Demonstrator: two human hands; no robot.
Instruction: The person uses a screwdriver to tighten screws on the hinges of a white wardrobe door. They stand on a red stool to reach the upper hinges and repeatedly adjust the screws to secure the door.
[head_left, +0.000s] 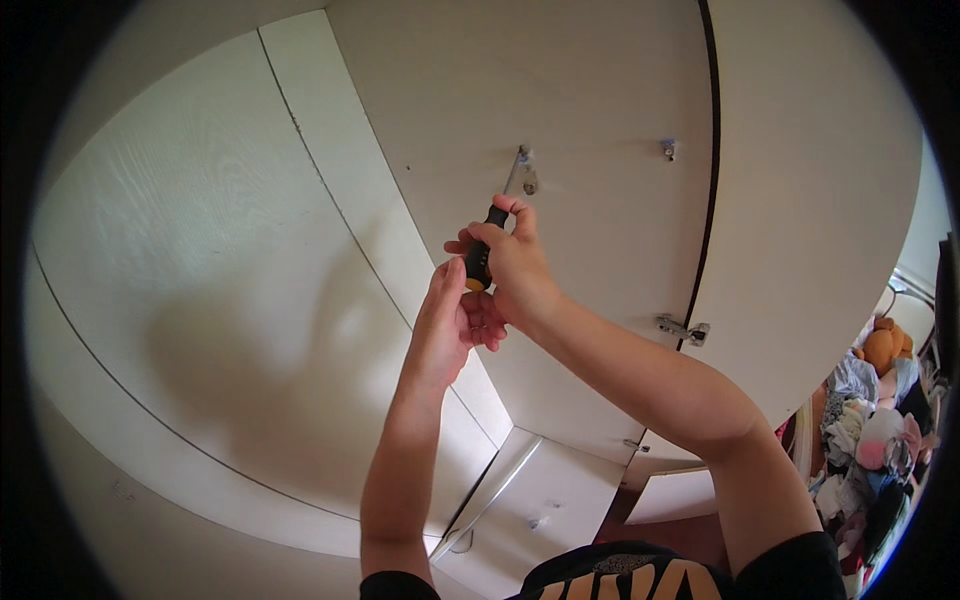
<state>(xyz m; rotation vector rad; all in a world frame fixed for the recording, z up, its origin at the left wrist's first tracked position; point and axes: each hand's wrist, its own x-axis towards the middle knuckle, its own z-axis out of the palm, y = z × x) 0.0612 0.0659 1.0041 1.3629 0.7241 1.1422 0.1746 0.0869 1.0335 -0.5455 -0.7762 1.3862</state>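
A black screwdriver (478, 258) with a yellow butt end points up and slightly right. Its metal shaft reaches a small fitting (524, 155) on the pale cabinet panel (580, 250); whether the tip sits in a screw is too small to tell. My right hand (515, 262) grips the handle, with fingers around its upper part. Just below, my left hand (450, 325) is cupped by the butt end, thumb and fingers apart. The thumb is close against the handle; the contact is partly hidden. Under the fitting, a small round metal piece (530, 185) shows on the panel.
Another fitting (669, 150) is on the panel to the right. A metal hinge (684, 329) bridges the dark gap beside a pale door (800, 200). Wood-grained white panels (200, 220) fill the left. Piled clothes and soft toys (880, 440) lie at the far right.
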